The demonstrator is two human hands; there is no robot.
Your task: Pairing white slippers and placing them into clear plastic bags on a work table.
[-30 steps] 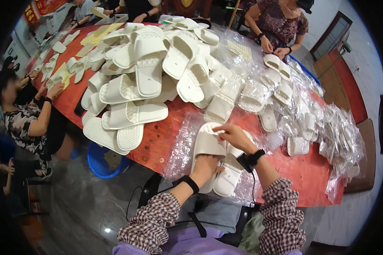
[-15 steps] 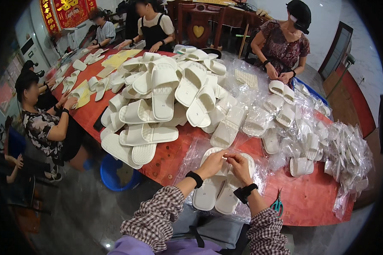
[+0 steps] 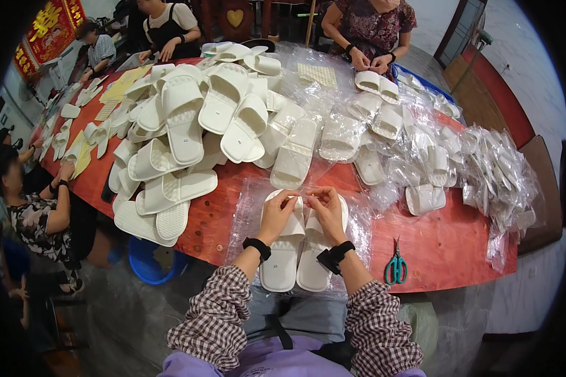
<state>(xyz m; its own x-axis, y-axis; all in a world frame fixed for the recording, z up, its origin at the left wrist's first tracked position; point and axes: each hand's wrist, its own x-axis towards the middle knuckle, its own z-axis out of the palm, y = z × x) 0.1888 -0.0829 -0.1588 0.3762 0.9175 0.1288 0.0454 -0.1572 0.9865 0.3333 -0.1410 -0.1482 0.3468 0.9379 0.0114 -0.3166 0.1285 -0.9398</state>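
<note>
A pair of white slippers, the left slipper (image 3: 278, 271) and the right slipper (image 3: 310, 273), lies side by side, soles down, at the table's near edge. Under them is a flat clear plastic bag (image 3: 240, 221). My left hand (image 3: 277, 217) is over the left slipper's strap, thumb and forefinger pinched together. Close beside it, my right hand (image 3: 326, 215) pinches in the same way above the right slipper. The fingertips almost meet between the straps. Anything between them is too small to make out. Both hands partly cover the straps.
Teal-handled scissors (image 3: 396, 268) lie right of the slippers. A large heap of white slippers (image 3: 181, 119) rises at the left, and bagged slippers (image 3: 424, 198) cover the right. A blue bucket (image 3: 154, 261) stands on the floor. Several people work around the red table (image 3: 446, 251).
The view has turned, so the table and slippers sit further left. My hands stay close together over the pair, with the left fingers now pinched. The scissors show more fully.
</note>
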